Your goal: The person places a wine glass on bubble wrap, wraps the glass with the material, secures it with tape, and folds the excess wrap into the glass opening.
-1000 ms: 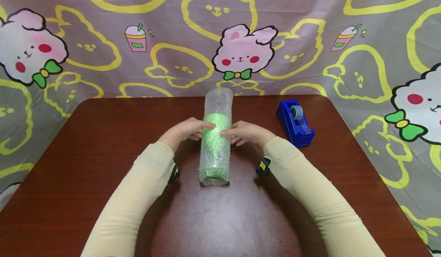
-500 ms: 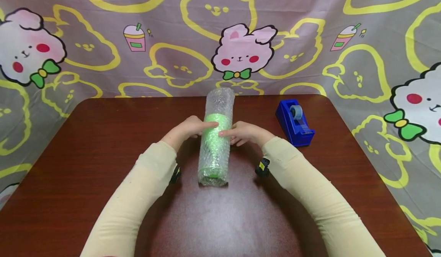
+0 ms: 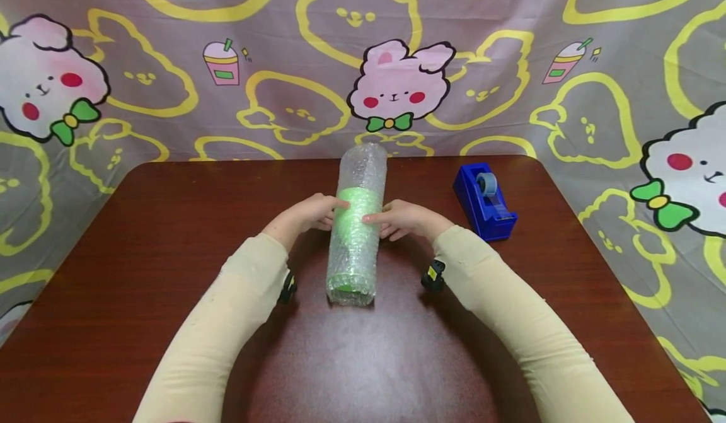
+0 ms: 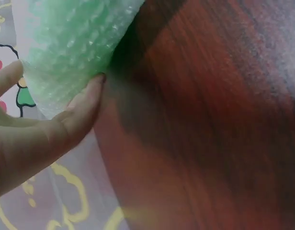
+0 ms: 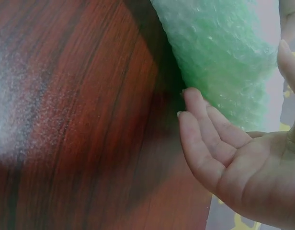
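A long cylindrical bundle in clear bubble wrap (image 3: 354, 253), with something green inside, lies lengthwise on the table, its far end leaning slightly right. In the head view my left hand (image 3: 309, 214) holds its left side, thumb on top and fingers low along the side. Opposite it, my right hand (image 3: 411, 218) holds the right side the same way, its thumb across the green part. The left wrist view shows the left fingers (image 4: 66, 120) against the bubble wrap (image 4: 75, 43). From the right wrist, curled right fingers (image 5: 209, 134) touch the wrap's lower edge (image 5: 224, 62).
A blue tape dispenser (image 3: 484, 202) with a roll of clear tape (image 3: 488, 185) stands to the right on the dark wooden table (image 3: 170, 253). A patterned cloth (image 3: 317, 45) hangs behind the table and along its sides.
The bundle has turned slightly, its far end moving right and its near end a little left. My left thumb reached farther over the top, then drew back left. The right hand has hardly moved.
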Available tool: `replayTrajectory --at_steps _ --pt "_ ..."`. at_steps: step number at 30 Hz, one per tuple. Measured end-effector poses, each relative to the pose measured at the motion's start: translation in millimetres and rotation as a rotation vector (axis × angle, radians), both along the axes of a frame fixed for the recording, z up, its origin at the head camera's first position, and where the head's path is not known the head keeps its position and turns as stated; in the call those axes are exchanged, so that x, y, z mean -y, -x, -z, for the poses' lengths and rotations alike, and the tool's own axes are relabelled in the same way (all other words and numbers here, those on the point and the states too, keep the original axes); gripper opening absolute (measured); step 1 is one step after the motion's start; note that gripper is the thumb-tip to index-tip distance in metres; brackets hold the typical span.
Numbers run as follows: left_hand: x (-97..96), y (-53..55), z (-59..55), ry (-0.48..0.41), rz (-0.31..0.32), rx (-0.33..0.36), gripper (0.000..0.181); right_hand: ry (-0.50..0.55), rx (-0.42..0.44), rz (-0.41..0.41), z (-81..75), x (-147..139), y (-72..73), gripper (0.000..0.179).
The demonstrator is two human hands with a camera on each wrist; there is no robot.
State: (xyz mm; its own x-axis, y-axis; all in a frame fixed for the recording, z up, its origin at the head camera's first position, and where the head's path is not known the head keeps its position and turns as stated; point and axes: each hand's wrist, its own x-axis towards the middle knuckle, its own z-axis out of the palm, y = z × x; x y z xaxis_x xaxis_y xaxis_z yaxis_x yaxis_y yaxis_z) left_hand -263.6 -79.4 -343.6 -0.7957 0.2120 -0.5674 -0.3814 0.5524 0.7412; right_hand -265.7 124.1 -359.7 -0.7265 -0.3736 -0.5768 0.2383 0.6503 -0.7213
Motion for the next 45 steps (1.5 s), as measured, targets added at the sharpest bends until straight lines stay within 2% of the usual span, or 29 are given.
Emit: replayTrajectory --at_steps 3,7,10,18,24,29,32,34,36,40,43,45 --pt "-4.5 -3.8 -1.9 0.100 0.073 -0.062 0.057 -0.014 -0.008 -0.003 -0.3 -1 -0.6 0.067" --pt "-10.8 -8.3 -4.6 0.212 0.133 -0.146 0.078 -0.022 -0.008 -0.008 -1.6 -1 -1.8 0.068" --pt "-13.2 -9.4 -5.9 0.230 0.123 -0.173 0.087 -0.013 -0.002 -0.009 -2.2 -2 -2.4 0.070" --pt "-12.8 -8.4 -10.2 0.245 0.090 -0.150 0.079 0.016 0.009 -0.001 -3.6 -2 -2.7 0.072" --pt "-7.5 -5.3 -9.8 0.211 0.061 -0.107 0.078 0.039 0.023 0.000 -4.1 -2 -2.2 0.073" --pt "-4.8 -3.5 -9.9 0.115 0.016 -0.056 0.077 0.055 0.024 0.000 -1.9 -1 -1.5 0.071" --pt "-3.5 -2.1 -10.1 0.061 0.009 -0.034 0.073 0.065 0.018 -0.003 -1.7 -1 -1.3 0.070" --pt "-3.1 -2.0 -10.6 0.057 0.021 -0.033 0.074 0.065 0.014 -0.009 -2.4 0 -1.6 0.070" --pt "-3.3 -2.2 -10.3 0.083 0.044 -0.050 0.073 0.055 0.014 -0.007 -3.2 1 -2.1 0.070" --pt "-6.5 -5.2 -11.2 0.225 0.108 -0.126 0.079 0.032 0.018 0.006 -3.7 3 -2.2 0.072" --pt "-8.2 -5.6 -11.8 0.314 0.128 -0.162 0.085 0.030 0.018 0.011 -3.4 3 -1.5 0.072" --pt "-8.6 -4.9 -12.1 0.332 0.120 -0.169 0.084 0.033 0.017 0.013 -3.4 3 -1.0 0.071"
